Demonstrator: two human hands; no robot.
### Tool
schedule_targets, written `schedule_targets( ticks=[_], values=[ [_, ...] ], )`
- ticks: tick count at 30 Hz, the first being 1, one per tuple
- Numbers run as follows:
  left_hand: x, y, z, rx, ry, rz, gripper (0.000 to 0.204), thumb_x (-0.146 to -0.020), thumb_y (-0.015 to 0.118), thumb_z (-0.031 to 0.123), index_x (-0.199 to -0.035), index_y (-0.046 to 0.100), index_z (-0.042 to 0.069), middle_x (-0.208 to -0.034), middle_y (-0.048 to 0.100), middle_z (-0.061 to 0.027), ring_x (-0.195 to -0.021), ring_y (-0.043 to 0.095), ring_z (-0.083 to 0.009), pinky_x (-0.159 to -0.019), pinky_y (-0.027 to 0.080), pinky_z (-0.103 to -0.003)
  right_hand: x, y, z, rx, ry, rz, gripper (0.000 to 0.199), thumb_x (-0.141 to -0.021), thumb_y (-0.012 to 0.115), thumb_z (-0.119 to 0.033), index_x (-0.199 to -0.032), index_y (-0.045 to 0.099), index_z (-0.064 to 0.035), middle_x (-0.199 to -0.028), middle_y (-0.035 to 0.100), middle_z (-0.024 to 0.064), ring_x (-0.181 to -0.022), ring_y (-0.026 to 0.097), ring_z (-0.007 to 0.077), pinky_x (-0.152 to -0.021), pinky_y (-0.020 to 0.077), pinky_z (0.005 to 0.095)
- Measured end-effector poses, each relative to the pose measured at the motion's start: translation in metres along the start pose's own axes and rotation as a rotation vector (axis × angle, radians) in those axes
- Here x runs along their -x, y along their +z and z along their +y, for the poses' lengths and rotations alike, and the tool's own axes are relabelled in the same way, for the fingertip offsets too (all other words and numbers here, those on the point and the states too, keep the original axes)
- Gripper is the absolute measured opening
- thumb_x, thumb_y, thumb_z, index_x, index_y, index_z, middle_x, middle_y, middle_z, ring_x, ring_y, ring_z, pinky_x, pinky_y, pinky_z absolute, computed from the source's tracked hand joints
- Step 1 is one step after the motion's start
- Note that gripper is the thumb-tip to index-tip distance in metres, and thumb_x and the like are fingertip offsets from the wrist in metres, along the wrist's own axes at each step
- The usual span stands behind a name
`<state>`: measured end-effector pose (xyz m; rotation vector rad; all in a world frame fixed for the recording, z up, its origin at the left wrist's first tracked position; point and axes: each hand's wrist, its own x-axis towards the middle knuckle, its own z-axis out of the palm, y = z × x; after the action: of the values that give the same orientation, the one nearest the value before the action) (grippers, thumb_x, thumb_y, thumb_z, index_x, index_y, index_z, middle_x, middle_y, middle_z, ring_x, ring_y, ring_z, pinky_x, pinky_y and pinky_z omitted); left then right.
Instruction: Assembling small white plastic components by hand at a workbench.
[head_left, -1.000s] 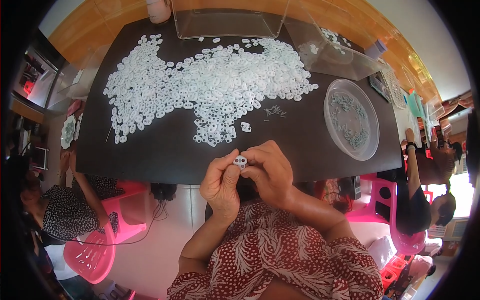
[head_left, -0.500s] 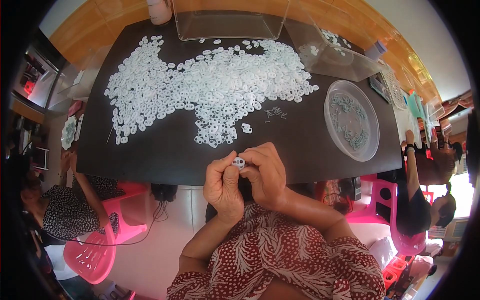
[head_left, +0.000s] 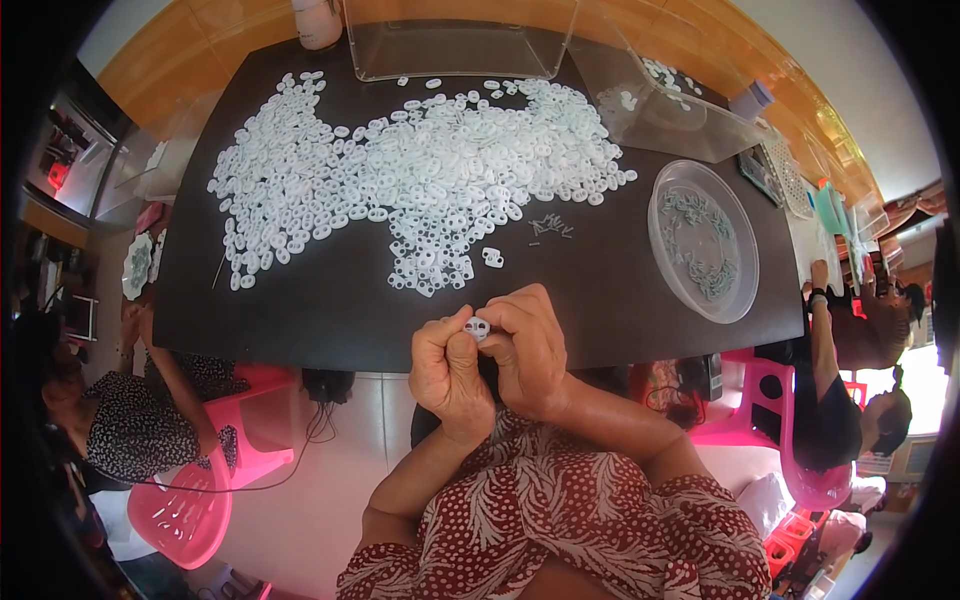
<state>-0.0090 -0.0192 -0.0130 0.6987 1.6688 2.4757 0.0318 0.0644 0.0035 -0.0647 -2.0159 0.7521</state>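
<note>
Between the fingertips of both hands, just over the table's front edge, is a small white plastic piece with two holes point(head_left: 477, 328). My left hand point(head_left: 449, 375) pinches its left side with thumb and forefinger. On the other side my right hand point(head_left: 530, 350) grips it, fingers curled. A similar white piece point(head_left: 492, 257) lies apart beyond my hands. Behind it spreads a big heap of white oval two-holed pieces point(head_left: 450, 160), with smaller white pieces point(head_left: 430, 255) along its near side. Several small grey pins point(head_left: 550, 224) lie right of the heap.
A round clear tub point(head_left: 752, 270) holding grey-green parts stands at the right of the dark table point(head_left: 330, 325). Clear plastic bins point(head_left: 460, 75) line the back, beside a pink bottle point(head_left: 318, 24). A phone point(head_left: 762, 178) lies far right. People sit at both sides near pink chairs point(head_left: 185, 515).
My hands have shifted very slightly, and the white piece has turned a little between my fingertips. The things on the table look unchanged.
</note>
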Motion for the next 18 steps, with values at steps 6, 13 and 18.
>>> schedule_targets(
  ticks=[6, 13, 18],
  values=[
    [0.0, 0.003, -0.002, -0.017, 0.024, 0.02, 0.019, -0.098, 0.053, 0.014, -0.105, 0.06, -0.002, -0.086, 0.05, 0.0017, -0.076, 0.044, -0.0049, -0.069, 0.038, -0.019, -0.001, 0.001, 0.002, -0.012, 0.001, 0.007, 0.027, -0.071, 0.063, 0.009, -0.097, 0.055, 0.0059, -0.088, 0.058, 0.0169, -0.073, 0.054, 0.0286, -0.062, 0.0454, 0.0348],
    [-0.004, 0.002, 0.009, -0.141, -0.028, -0.077, 0.021, -0.096, 0.049, 0.002, -0.111, 0.062, -0.005, -0.089, 0.059, -0.0053, -0.078, 0.054, -0.0107, -0.07, 0.044, -0.023, -0.005, -0.015, -0.003, -0.006, 0.081, 0.013, 0.029, -0.068, 0.067, 0.009, -0.094, 0.059, 0.0015, -0.087, 0.06, 0.0132, -0.074, 0.055, 0.0285, -0.064, 0.0467, 0.0357],
    [-0.015, 0.003, 0.016, -0.187, -0.195, -0.213, 0.024, -0.095, 0.052, 0.004, -0.116, 0.06, -0.004, -0.087, 0.065, -0.0086, -0.069, 0.057, -0.01, -0.064, 0.048, -0.023, -0.027, -0.042, 0.014, 0.051, 0.107, 0.016, 0.021, -0.071, 0.07, 0.004, -0.089, 0.062, -0.0022, -0.083, 0.061, 0.0102, -0.073, 0.056, 0.0277, -0.064, 0.0457, 0.0355]
  ],
)
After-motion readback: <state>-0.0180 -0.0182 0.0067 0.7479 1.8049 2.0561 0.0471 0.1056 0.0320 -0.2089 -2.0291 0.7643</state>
